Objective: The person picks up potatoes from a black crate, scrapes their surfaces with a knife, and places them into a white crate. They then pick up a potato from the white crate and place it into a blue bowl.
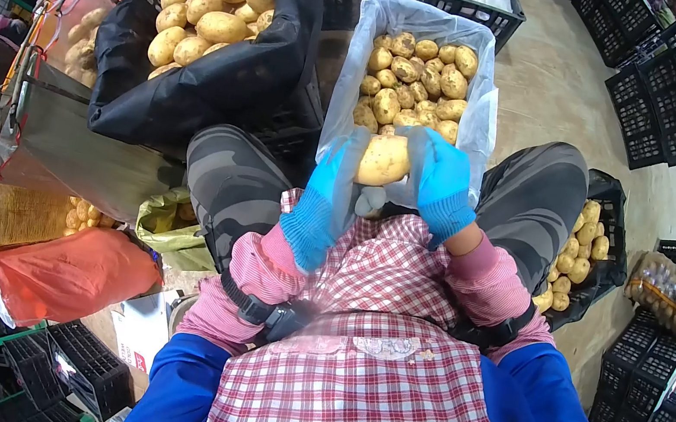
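Observation:
Between my two gloved hands is one large, pale yellow potato (384, 161), held above the near end of a crate. My left hand (336, 178), in a blue and grey glove, grips its left end. On the other end is my right hand (441, 178), gloved the same way, its fingers closed around the potato. Grey fingertips show under it. Just beyond them, a crate lined with white plastic (342, 81) holds many smaller potatoes (416, 83), some with brown soil marks.
A black-lined crate (286, 90) heaped with large potatoes stands at the upper left. By my right knee is another black crate (608, 277) with potatoes. An orange-red bag (75, 276) lies at the left. Stacked black crates (638, 369) line the right side.

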### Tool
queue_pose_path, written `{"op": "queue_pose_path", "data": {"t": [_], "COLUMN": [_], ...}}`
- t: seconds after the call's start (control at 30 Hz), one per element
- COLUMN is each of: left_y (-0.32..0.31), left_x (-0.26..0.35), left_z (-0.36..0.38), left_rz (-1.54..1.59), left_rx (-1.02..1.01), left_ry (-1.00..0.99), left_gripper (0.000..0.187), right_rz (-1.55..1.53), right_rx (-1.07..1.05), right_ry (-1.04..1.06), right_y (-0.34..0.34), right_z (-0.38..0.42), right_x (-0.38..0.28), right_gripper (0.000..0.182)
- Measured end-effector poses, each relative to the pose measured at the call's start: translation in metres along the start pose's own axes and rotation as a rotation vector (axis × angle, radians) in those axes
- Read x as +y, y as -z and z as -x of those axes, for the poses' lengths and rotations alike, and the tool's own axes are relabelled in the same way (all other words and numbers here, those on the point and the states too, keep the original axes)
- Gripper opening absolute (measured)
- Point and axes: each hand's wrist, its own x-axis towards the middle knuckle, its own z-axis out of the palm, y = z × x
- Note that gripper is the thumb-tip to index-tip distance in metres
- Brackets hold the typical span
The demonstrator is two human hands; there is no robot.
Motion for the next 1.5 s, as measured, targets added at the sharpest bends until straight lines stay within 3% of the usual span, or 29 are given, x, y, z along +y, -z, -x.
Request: {"op": "queue_pose_path", "data": {"t": [0.03, 0.1, 0.17, 0.3, 0.4, 0.5, 0.6, 0.67, 0.73, 0.8, 0.9, 1.03, 1.1, 1.23, 1.3, 1.37, 1.4, 1.47, 1.5], "left_y": [0.005, 0.020, 0.033, 0.044, 0.010, -0.003, 0.024, 0.027, 0.005, 0.007, 0.013, 0.003, 0.004, 0.009, 0.005, 0.004, 0.009, 0.019, 0.022], "left_x": [0.000, -0.010, -0.018, -0.025, -0.013, 0.001, -0.023, -0.021, 0.008, 0.008, 0.005, 0.008, 0.004, 0.000, 0.002, -0.009, -0.018, -0.009, -0.002], "left_z": [0.000, -0.003, -0.003, -0.001, 0.001, 0.004, -0.010, -0.010, 0.001, 0.001, -0.001, 0.004, 0.004, 0.006, 0.008, 0.009, 0.008, 0.013, 0.016], "left_rz": [0.055, -0.684, -0.959, -0.795, -0.351, 0.057, -0.087, 0.009, 0.445, 0.454, 0.530, 0.562, 0.571, 0.537, 0.203, -0.205, -0.476, -0.421, -0.353], "left_rx": [-0.038, -0.172, -0.265, -0.258, -0.010, 0.044, 0.046, 0.021, -0.061, -0.082, -0.153, -0.098, -0.139, -0.154, -0.114, -0.208, -0.283, -0.250, -0.253], "left_ry": [0.064, -0.559, -0.746, -0.433, -0.194, 0.037, 0.055, 0.139, 0.355, 0.379, 0.425, 0.479, 0.453, 0.396, 0.266, -0.113, -0.449, -0.393, -0.456], "left_gripper": [0.041, 0.044, 0.053, 0.057, 0.042, 0.041, 0.045, 0.046, 0.043, 0.047, 0.047, 0.040, 0.040, 0.044, 0.039, 0.038, 0.042, 0.060, 0.066], "right_rz": [0.018, 0.054, -0.066, -0.149, 0.433, 0.362, -0.141, -0.311, -0.323, -0.177, 0.229, -0.005, -0.091, -0.106, -0.167, -0.031, 0.014, -0.058, -0.071], "right_rx": [0.027, 0.082, 0.124, 0.013, 0.047, -0.044, -0.016, -0.065, -0.095, -0.105, 0.052, 0.017, 0.028, 0.072, 0.061, 0.044, -0.003, -0.084, -0.169], "right_ry": [0.039, 0.117, 0.143, 0.133, 0.277, 0.105, 0.053, 0.028, 0.045, 0.103, 0.308, 0.044, -0.020, 0.085, 0.055, 0.017, 0.040, 0.185, 0.256], "right_y": [-0.001, -0.001, -0.003, 0.004, 0.002, 0.006, 0.004, 0.006, 0.007, 0.006, -0.001, 0.002, 0.003, 0.000, 0.001, 0.012, 0.010, 0.008, 0.013], "right_z": [-0.002, -0.004, -0.001, 0.008, 0.019, 0.017, 0.007, 0.008, 0.011, 0.015, 0.018, 0.022, 0.021, 0.018, 0.021, 0.032, 0.031, 0.023, 0.020], "right_x": [0.009, 0.020, 0.020, 0.000, -0.031, -0.035, -0.001, -0.004, -0.015, -0.032, -0.036, -0.053, -0.050, -0.036, -0.040, -0.052, -0.058, -0.045, -0.052], "right_gripper": [0.037, 0.036, 0.037, 0.037, 0.035, 0.036, 0.039, 0.040, 0.041, 0.041, 0.044, 0.039, 0.036, 0.031, 0.030, 0.030, 0.031, 0.038, 0.040]}}
